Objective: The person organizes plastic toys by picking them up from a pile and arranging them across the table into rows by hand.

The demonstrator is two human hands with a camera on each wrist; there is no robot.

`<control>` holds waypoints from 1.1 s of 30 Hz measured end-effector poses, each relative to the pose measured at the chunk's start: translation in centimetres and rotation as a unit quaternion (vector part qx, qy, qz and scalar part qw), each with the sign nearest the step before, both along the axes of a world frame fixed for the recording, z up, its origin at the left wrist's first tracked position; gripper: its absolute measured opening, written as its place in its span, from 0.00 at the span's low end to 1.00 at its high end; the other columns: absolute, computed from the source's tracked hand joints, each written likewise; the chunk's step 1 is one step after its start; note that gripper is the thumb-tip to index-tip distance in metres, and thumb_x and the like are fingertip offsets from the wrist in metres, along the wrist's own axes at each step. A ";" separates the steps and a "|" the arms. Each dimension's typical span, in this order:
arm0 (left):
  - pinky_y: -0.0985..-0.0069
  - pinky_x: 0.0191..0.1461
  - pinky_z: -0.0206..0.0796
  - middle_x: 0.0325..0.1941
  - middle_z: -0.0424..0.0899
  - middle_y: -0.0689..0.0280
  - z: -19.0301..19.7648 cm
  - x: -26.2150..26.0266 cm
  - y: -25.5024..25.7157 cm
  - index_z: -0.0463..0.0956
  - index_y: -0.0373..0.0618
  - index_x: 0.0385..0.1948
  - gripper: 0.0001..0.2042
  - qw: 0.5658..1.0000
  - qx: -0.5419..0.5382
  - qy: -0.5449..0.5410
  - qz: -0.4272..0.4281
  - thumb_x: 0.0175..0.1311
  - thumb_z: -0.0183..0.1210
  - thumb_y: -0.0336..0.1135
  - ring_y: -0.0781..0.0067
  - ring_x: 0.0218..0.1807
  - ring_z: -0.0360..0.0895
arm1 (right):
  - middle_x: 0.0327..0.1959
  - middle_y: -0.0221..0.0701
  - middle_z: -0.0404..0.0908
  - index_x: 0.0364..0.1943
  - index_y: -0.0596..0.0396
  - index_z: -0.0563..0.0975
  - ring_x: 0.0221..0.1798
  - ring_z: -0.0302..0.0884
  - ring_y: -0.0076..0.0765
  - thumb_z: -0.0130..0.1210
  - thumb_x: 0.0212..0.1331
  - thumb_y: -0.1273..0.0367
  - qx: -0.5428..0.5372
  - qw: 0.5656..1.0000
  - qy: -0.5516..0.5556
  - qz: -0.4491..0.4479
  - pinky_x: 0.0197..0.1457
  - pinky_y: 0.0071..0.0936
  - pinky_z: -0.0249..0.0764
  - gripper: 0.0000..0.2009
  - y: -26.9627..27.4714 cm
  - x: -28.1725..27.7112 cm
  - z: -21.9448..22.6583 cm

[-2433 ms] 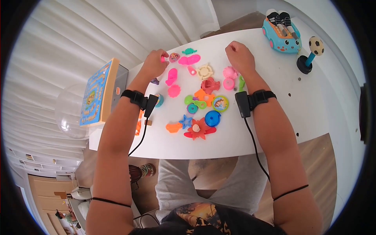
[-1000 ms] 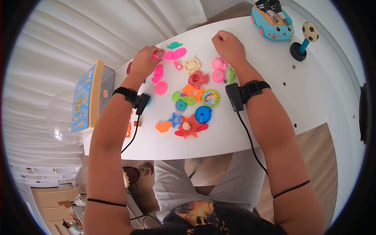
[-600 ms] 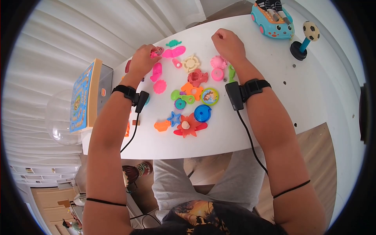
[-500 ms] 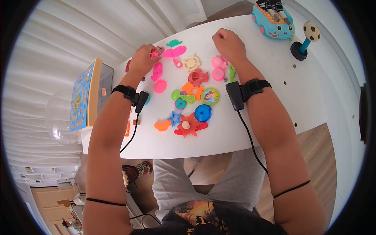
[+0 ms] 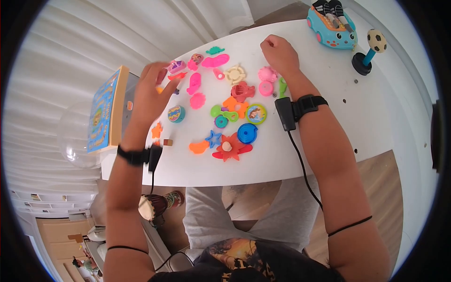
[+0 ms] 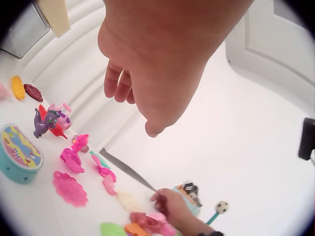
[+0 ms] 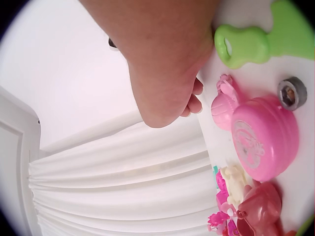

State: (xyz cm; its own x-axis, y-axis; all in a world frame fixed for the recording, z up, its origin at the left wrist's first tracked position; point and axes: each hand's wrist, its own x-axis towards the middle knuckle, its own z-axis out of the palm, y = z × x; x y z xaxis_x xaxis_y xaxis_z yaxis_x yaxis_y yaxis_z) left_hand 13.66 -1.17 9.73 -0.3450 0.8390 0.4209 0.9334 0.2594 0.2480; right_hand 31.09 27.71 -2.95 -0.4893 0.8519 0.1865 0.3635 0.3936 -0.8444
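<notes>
My left hand (image 5: 152, 96) is held above the left side of the table with nothing in it, fingers relaxed and apart from the thumb. Around it lie a dark red piece (image 5: 162, 75), a red piece (image 5: 177, 75) and a pink-and-purple toy (image 5: 177, 66). The left wrist view shows a small purple animal figure (image 6: 47, 121) in front of these. A bright pink piece (image 6: 80, 142) lies against a small round item. My right hand (image 5: 282, 55) rests loosely curled at the far middle, holding nothing. Beside it are a pink round case (image 7: 266, 137) and a green toy piece (image 7: 246, 46).
Several colourful toy moulds, including an orange piece (image 5: 199, 147) and a blue star (image 5: 213, 138), cover the middle. A teal round box (image 5: 176, 114) stands at left near a large game box (image 5: 107, 110). A toy car (image 5: 333, 35) and a football stand (image 5: 369, 56) occupy the right.
My left hand held a bright pink piece, set it against the small round item, let go and moved left and nearer to me. My right hand stays resting in place.
</notes>
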 end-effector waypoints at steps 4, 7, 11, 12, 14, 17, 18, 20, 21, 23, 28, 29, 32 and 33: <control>0.72 0.52 0.75 0.58 0.83 0.59 1.9 5.5 -9.5 0.79 0.38 0.54 0.14 0.997 -0.008 -0.069 -0.018 0.67 0.59 0.21 0.67 0.56 0.82 | 0.32 0.34 0.86 0.38 0.51 0.84 0.38 0.84 0.43 0.54 0.62 0.58 0.008 1.000 -0.006 0.002 0.47 0.38 0.77 0.14 0.1 0.0 -0.1; 0.72 0.49 0.75 0.52 0.86 0.56 -0.3 9.9 -14.3 0.80 0.38 0.51 0.14 0.993 -0.003 -0.120 0.009 0.65 0.60 0.20 0.64 0.50 0.84 | 0.31 0.35 0.86 0.37 0.52 0.84 0.37 0.84 0.42 0.54 0.63 0.58 0.017 1.000 -0.003 0.006 0.46 0.38 0.77 0.14 0.4 -0.1 -0.4; 0.63 0.52 0.78 0.51 0.85 0.54 -6.7 13.2 -18.2 0.79 0.40 0.53 0.17 0.989 -0.042 -0.137 0.039 0.62 0.61 0.19 0.50 0.51 0.83 | 0.35 0.36 0.88 0.39 0.49 0.85 0.41 0.85 0.49 0.52 0.63 0.56 0.016 1.000 0.000 0.019 0.48 0.42 0.78 0.16 0.9 -0.2 -0.8; 0.61 0.54 0.77 0.51 0.85 0.54 -7.6 13.6 -18.6 0.80 0.40 0.52 0.17 0.991 -0.058 -0.115 0.034 0.61 0.61 0.19 0.49 0.52 0.82 | 0.35 0.36 0.88 0.39 0.49 0.85 0.41 0.85 0.49 0.52 0.63 0.56 0.022 1.000 0.001 0.022 0.48 0.42 0.78 0.16 1.2 -0.2 -1.1; 0.60 0.57 0.77 0.52 0.84 0.55 -8.8 13.1 -18.6 0.80 0.41 0.51 0.17 0.996 -0.063 -0.054 -0.021 0.59 0.62 0.21 0.49 0.53 0.82 | 0.34 0.39 0.87 0.38 0.52 0.85 0.39 0.86 0.47 0.53 0.63 0.58 0.022 0.999 0.033 0.020 0.46 0.40 0.78 0.14 1.9 -0.4 -1.7; 0.61 0.56 0.76 0.51 0.82 0.58 -9.1 11.1 -17.3 0.80 0.42 0.47 0.15 0.994 -0.031 -0.022 -0.107 0.57 0.65 0.24 0.51 0.53 0.80 | 0.32 0.38 0.86 0.38 0.56 0.84 0.37 0.85 0.41 0.55 0.64 0.62 0.055 0.993 0.102 0.037 0.44 0.36 0.77 0.12 2.6 -0.4 -2.3; 0.61 0.56 0.76 0.51 0.82 0.58 -9.4 10.4 -17.1 0.80 0.42 0.47 0.15 0.994 -0.017 -0.026 -0.100 0.57 0.65 0.24 0.51 0.53 0.80 | 0.32 0.38 0.86 0.38 0.56 0.84 0.37 0.85 0.41 0.55 0.64 0.62 0.067 0.992 0.097 0.045 0.44 0.36 0.77 0.12 2.3 -0.5 -1.3; 0.63 0.55 0.75 0.49 0.80 0.60 -10.1 9.7 -16.2 0.78 0.43 0.42 0.13 0.988 -0.026 -0.068 -0.137 0.54 0.67 0.27 0.53 0.52 0.78 | 0.33 0.34 0.87 0.41 0.58 0.84 0.36 0.84 0.35 0.55 0.66 0.66 0.055 0.989 0.125 0.064 0.45 0.32 0.77 0.11 1.6 0.2 -0.6; 0.64 0.54 0.74 0.47 0.79 0.61 -10.6 9.6 -16.4 0.77 0.44 0.39 0.13 0.989 -0.016 -0.080 -0.126 0.53 0.68 0.29 0.55 0.51 0.77 | 0.33 0.34 0.87 0.41 0.58 0.84 0.36 0.84 0.35 0.55 0.66 0.66 0.061 0.989 0.121 0.065 0.45 0.32 0.77 0.11 1.1 0.4 0.1; 0.64 0.53 0.74 0.47 0.78 0.61 -10.9 9.7 -16.8 0.77 0.45 0.39 0.13 0.989 -0.012 -0.086 -0.122 0.53 0.68 0.30 0.55 0.51 0.76 | 0.39 0.31 0.88 0.47 0.58 0.84 0.40 0.82 0.31 0.55 0.69 0.66 0.060 0.978 0.136 0.145 0.49 0.31 0.77 0.12 -0.5 1.0 1.7; 0.63 0.53 0.74 0.47 0.77 0.61 -10.5 10.0 -16.8 0.76 0.45 0.40 0.14 0.990 -0.015 -0.099 -0.104 0.53 0.68 0.32 0.54 0.51 0.75 | 0.54 0.32 0.86 0.54 0.58 0.82 0.54 0.81 0.30 0.54 0.73 0.67 0.077 0.960 -0.018 0.267 0.59 0.28 0.75 0.13 -6.7 2.0 7.2; 0.64 0.52 0.73 0.47 0.76 0.60 -10.5 9.9 -16.8 0.75 0.45 0.39 0.14 0.989 -0.007 -0.093 -0.111 0.53 0.68 0.31 0.54 0.50 0.75 | 0.58 0.35 0.84 0.55 0.58 0.82 0.58 0.81 0.34 0.54 0.73 0.67 0.096 0.949 -0.063 0.293 0.62 0.30 0.75 0.14 -8.4 2.2 7.8; 0.64 0.51 0.73 0.47 0.76 0.60 -10.4 9.7 -16.9 0.74 0.44 0.39 0.14 0.989 0.003 -0.087 -0.119 0.53 0.67 0.31 0.53 0.49 0.74 | 0.66 0.40 0.79 0.59 0.58 0.80 0.64 0.78 0.42 0.54 0.72 0.66 0.176 0.914 -0.133 0.342 0.68 0.35 0.74 0.16 -10.3 2.6 7.0; 0.63 0.52 0.72 0.47 0.75 0.59 -10.5 9.7 -16.9 0.74 0.44 0.39 0.13 0.990 -0.001 -0.082 -0.119 0.54 0.67 0.31 0.53 0.49 0.74 | 0.69 0.42 0.76 0.60 0.58 0.79 0.67 0.76 0.46 0.54 0.72 0.66 0.235 0.888 -0.150 0.366 0.71 0.38 0.72 0.18 -10.6 2.6 6.3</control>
